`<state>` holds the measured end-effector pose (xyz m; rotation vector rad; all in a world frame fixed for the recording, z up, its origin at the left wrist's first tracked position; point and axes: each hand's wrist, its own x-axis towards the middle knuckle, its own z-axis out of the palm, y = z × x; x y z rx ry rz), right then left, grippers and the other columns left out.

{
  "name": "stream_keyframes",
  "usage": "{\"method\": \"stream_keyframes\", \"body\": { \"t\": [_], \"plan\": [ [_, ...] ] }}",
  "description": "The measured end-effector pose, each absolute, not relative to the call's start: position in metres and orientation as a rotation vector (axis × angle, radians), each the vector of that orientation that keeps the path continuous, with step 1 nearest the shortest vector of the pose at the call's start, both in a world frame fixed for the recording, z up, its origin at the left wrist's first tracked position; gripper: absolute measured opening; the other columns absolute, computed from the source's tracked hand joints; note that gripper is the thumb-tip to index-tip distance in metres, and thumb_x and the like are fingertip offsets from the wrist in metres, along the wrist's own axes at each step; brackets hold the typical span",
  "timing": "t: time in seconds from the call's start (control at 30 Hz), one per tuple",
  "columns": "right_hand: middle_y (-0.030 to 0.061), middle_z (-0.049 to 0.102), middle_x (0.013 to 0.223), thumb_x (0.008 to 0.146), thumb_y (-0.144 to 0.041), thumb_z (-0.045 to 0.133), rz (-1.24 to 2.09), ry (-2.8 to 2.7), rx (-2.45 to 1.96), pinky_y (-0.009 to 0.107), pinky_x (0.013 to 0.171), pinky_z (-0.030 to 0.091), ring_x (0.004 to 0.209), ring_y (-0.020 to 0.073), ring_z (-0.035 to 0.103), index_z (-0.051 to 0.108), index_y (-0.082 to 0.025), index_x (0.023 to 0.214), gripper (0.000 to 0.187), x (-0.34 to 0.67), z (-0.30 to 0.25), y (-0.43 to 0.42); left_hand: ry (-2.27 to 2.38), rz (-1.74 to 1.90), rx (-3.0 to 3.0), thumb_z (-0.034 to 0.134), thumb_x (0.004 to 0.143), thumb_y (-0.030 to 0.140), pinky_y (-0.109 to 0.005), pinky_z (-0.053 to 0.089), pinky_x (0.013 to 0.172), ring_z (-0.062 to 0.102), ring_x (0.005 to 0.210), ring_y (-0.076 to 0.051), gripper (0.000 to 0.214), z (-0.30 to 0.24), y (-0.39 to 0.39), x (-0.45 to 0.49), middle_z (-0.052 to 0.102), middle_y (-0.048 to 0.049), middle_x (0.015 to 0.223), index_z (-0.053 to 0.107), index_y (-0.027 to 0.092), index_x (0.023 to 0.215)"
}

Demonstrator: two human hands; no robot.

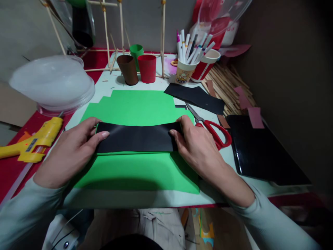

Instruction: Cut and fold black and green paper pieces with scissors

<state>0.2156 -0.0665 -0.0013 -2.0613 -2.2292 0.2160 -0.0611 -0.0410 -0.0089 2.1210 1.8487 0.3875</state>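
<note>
A black strip of paper (pixel 137 138) lies across a green sheet (pixel 137 170) on the pale table (pixel 156 199). My left hand (pixel 69 152) pinches the strip's left end, fingers on top and thumb beside it. My right hand (pixel 197 146) grips the strip's right end the same way. Both hands rest low on the green sheet, and the strip stretches flat between them.
Red-handled scissors (pixel 214 130) lie just right of my right hand, a black tablet (pixel 262 152) beyond them. A yellow glue gun (pixel 33 140) and clear plastic lids (pixel 52 83) sit left. Paper cups (pixel 147 67), a marker cup (pixel 183 71), another black sheet (pixel 197 97) and wooden sticks (pixel 229 86) stand behind.
</note>
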Motion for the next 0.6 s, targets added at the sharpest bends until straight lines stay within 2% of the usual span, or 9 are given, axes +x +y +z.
{"method": "stream_keyframes", "body": {
  "t": [0.1,0.23,0.47,0.6],
  "plan": [
    [0.006,0.065,0.065,0.099,-0.029,0.045,0.127,-2.273,-2.116,0.029,0.048,0.018,0.052,0.0218,0.057,0.049,-0.014,0.106,0.017,0.212,-0.002,-0.067,1.827,0.414,2.128,0.045,0.088,0.051,-0.032,0.036,0.064,0.051,0.067,-0.02,0.028,-0.008,-0.042,-0.06,0.052,0.0019,0.077,0.051,0.025,0.098],
    [0.0051,0.064,0.062,0.1,-0.031,0.044,-0.03,-2.309,-2.122,0.03,0.047,0.013,0.051,0.0228,0.06,0.047,-0.017,0.103,0.015,0.207,-0.007,-0.069,1.894,0.376,2.057,0.05,0.087,0.05,-0.03,0.034,0.06,0.05,0.062,-0.02,0.034,-0.004,-0.045,-0.057,0.051,0.0036,0.073,0.053,0.029,0.113],
    [0.0082,0.07,0.074,0.1,-0.03,0.044,-0.143,-2.351,-2.057,0.03,0.046,0.01,0.054,0.022,0.064,0.046,-0.019,0.099,0.011,0.206,-0.014,-0.073,1.966,0.338,2.08,0.05,0.089,0.046,-0.031,0.037,0.064,0.058,0.068,-0.023,0.042,0.001,-0.053,-0.048,0.054,0.0014,0.076,0.052,0.026,0.126],
    [0.0099,0.071,0.079,0.099,-0.027,0.046,-0.218,-2.353,-2.056,0.03,0.045,0.01,0.055,0.0226,0.066,0.048,-0.017,0.105,0.012,0.207,-0.016,-0.073,1.985,0.298,2.083,0.048,0.091,0.043,-0.035,0.04,0.069,0.061,0.072,-0.028,0.048,-0.001,-0.056,-0.047,0.061,-0.0022,0.082,0.049,0.026,0.136]
  ]
}}
